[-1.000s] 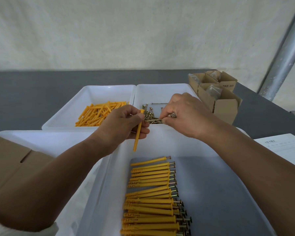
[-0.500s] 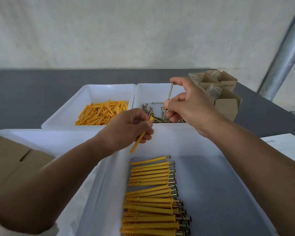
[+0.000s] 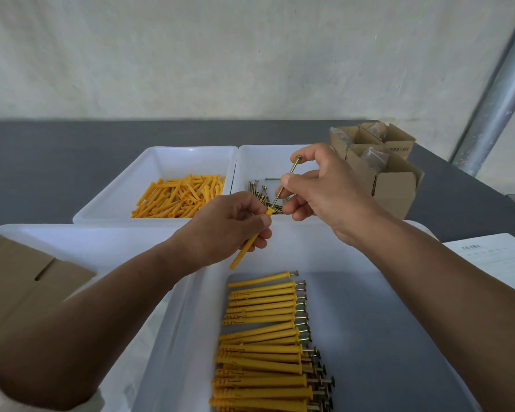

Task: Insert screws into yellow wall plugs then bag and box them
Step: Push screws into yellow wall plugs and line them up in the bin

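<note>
My left hand (image 3: 220, 227) grips a yellow wall plug (image 3: 246, 248), its open end tilted up to the right. My right hand (image 3: 318, 188) pinches a long screw (image 3: 286, 185) by its head and shaft; the screw's tip sits at the plug's mouth. Both hands hover over the far rim of the near white tray (image 3: 399, 337), where a row of assembled plugs with screws (image 3: 265, 337) lies. Loose yellow plugs (image 3: 179, 194) fill the far left tray (image 3: 125, 188). Loose screws (image 3: 259, 191) lie in the far right tray (image 3: 265, 156).
Small open cardboard boxes (image 3: 390, 176) with clear bags stand at the far right. A flat cardboard piece (image 3: 18, 281) lies at the left over another white tray. A printed sheet (image 3: 500, 260) lies on the right. A metal pole (image 3: 500, 99) rises at the right.
My right hand picked a screw from the far right tray, lifted it and brought its tip to the plug's mouth. My left hand tilted the plug toward the screw.
</note>
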Action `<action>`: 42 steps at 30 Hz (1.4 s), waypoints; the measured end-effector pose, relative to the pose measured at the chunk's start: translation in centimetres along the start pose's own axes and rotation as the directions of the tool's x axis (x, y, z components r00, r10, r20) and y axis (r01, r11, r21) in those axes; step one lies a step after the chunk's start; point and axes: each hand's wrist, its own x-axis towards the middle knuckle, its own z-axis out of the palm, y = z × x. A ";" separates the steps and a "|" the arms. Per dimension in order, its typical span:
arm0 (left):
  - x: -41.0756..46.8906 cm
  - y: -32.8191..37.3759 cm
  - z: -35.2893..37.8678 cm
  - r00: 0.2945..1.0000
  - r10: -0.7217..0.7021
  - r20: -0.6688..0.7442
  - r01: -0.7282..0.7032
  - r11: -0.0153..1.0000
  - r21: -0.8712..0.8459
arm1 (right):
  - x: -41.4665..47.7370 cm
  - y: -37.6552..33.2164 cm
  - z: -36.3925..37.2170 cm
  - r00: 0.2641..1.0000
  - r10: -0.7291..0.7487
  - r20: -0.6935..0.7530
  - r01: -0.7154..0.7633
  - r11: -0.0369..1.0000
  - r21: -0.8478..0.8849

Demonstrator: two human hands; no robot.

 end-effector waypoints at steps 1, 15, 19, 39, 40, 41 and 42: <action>0.0 0.0 0.0 1.000 0.000 -0.001 0.000 1.000 -0.001 | 0.0 0.0 0.0 1.000 0.011 0.002 -0.011 1.000 -0.007; 0.0 -0.2 0.2 1.000 0.007 -0.022 -0.006 1.000 0.010 | -0.6 -0.2 -0.3 0.987 0.021 0.158 0.027 0.954 -0.298; 0.0 -0.1 0.3 1.000 0.021 -0.018 -0.020 0.999 0.049 | -0.9 -0.6 -0.3 0.970 -0.070 0.234 0.185 0.834 -0.519; 0.1 -0.5 -0.2 0.990 0.069 -0.123 -0.061 0.996 0.061 | -2.0 -0.9 -0.5 0.832 0.215 0.511 0.392 0.422 -0.817; 0.2 -0.5 -0.4 0.985 0.078 -0.151 -0.071 0.996 0.053 | -2.1 -0.9 -0.5 0.823 0.244 0.513 0.391 0.413 -0.823; 0.2 -0.4 -0.6 0.979 0.084 -0.184 -0.078 0.996 0.044 | -2.1 -0.9 -0.5 0.812 0.274 0.515 0.387 0.408 -0.827; 0.3 -0.4 -0.8 0.972 0.085 -0.221 -0.081 0.996 0.026 | -2.2 -0.9 -0.4 0.801 0.298 0.519 0.390 0.399 -0.830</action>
